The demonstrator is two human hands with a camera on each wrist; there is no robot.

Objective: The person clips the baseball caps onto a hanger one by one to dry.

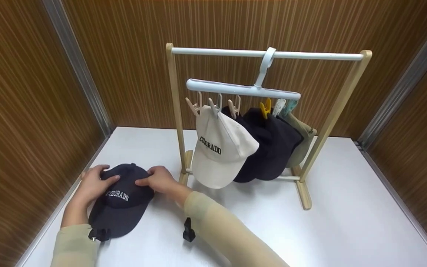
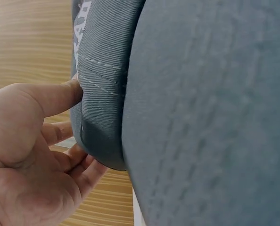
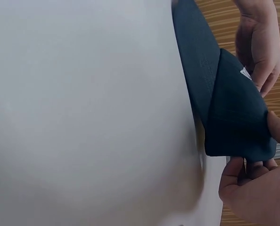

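Note:
A dark navy baseball cap (image 1: pixel 122 219) with white COLORADO lettering lies at the left of the white table, its brim toward me. My left hand (image 1: pixel 92 186) grips the left side of its crown, with the thumb on top near the lettering. On the other side, my right hand (image 1: pixel 161 180) holds the crown, thumb on the front and fingers behind the edge. In the left wrist view, the cap's brim (image 2: pixel 206 113) fills much of the picture. Both hands show around the crown (image 3: pixel 239 115) in the right wrist view.
A wooden rack (image 1: pixel 337 111) with a white bar (image 1: pixel 221 52) stands right of the hands. From it hangs a pale clip hanger (image 1: pixel 222 87) bearing a white COLORADO cap (image 1: pixel 217 163), dark caps (image 1: pixel 278 152) and an olive cap (image 1: pixel 302 148). Wood-grain walls (image 1: pixel 124 74) enclose the table (image 1: pixel 347 222).

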